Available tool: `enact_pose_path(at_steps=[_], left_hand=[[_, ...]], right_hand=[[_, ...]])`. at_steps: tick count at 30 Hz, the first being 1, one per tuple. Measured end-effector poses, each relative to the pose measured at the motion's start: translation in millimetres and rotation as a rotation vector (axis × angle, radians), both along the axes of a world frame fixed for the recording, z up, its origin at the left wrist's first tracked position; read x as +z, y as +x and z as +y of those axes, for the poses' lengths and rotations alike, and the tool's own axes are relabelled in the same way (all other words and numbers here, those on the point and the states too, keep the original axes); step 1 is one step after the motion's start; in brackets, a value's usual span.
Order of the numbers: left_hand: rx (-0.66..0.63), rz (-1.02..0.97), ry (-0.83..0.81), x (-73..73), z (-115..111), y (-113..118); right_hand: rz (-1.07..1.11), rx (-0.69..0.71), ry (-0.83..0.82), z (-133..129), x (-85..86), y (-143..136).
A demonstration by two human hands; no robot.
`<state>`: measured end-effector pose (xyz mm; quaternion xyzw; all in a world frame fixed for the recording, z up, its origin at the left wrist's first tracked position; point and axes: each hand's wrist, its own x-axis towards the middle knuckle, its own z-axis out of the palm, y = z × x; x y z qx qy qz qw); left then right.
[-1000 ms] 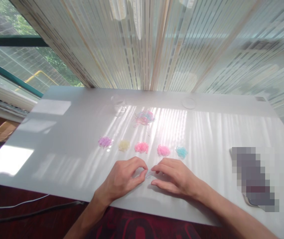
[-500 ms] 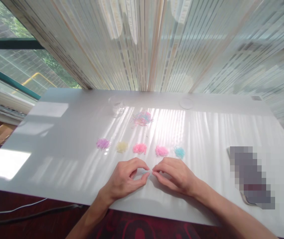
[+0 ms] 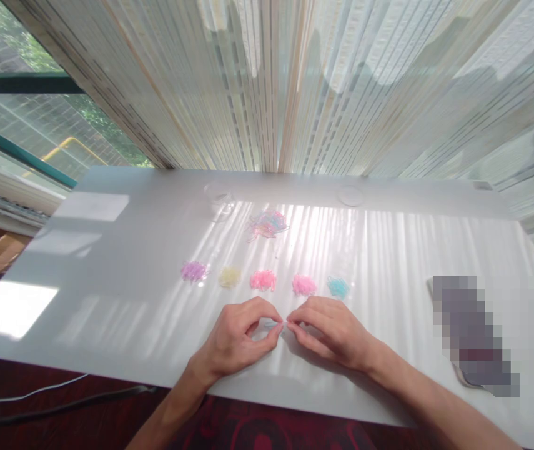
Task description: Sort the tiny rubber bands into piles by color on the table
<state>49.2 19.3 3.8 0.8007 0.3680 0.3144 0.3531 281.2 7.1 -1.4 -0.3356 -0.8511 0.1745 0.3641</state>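
Note:
My left hand (image 3: 245, 331) is closed in a pinch near the table's front, with a bit of pale blue rubber band (image 3: 271, 324) showing between thumb and forefinger. My right hand (image 3: 330, 326) is pinched too, its fingertips almost meeting the left ones; whatever they grip is too small to make out. Beyond the hands lies a row of small rubber band piles: purple (image 3: 194, 271), yellow (image 3: 230, 277), coral pink (image 3: 263, 279), pink (image 3: 304, 284) and blue (image 3: 338, 287). Behind that row is a loose pile of mixed-colour rubber bands (image 3: 268, 224).
A clear container (image 3: 220, 203) and a clear round lid (image 3: 351, 195) stand toward the back of the white table (image 3: 130, 250). At right lies a blurred-out phone-like object (image 3: 475, 331). A striped curtain (image 3: 267, 81) hangs along the far edge.
My left thumb and forefinger have closed together, and the pale blue band has shifted slightly between them. My right hand and the piles stay in place. The curtain has swayed a little.

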Motion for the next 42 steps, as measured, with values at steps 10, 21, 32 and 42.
enact_pose_path(at_steps=[10, 21, 32, 42], left_hand=[[0.016, 0.013, 0.015, 1.6, -0.1, 2.4], [0.048, 0.014, 0.034, 2.6, 0.8, 0.5], [0.019, 0.022, 0.035, 2.0, -0.1, -3.2], [-0.021, 0.008, 0.085, 0.7, 0.6, -2.9]], right_hand=[[-0.022, -0.014, 0.015, 0.9, 3.0, 1.1], [0.069, -0.023, -0.012, 0.9, 3.5, -0.2], [0.024, -0.037, -0.004, 0.8, 3.0, -0.8], [0.012, -0.035, -0.016, 0.7, 1.0, 0.9]])
